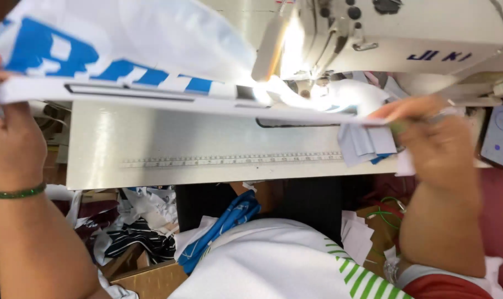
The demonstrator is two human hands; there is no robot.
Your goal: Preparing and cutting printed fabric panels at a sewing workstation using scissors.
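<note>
My left hand [11, 133] grips the left end of a white fabric piece with blue print [113, 52], lifted above the metal table [207, 144]. The cloth stretches right toward the needle area [304, 88] of a white sewing machine [406, 33], lit by a bright lamp. At the cloth's right end my right hand [437, 138] pinches its edge, with several small pale fabric pieces [367, 141] lying just beneath the fingers. A green bead bracelet [16, 192] circles my left wrist.
A ruler strip [229, 160] runs along the table's front edge. A phone [500, 135] lies at the right. Below the table, scraps of white, blue and striped fabric [146, 227] fill cardboard boxes [152, 277]. Green thread [387, 213] lies lower right.
</note>
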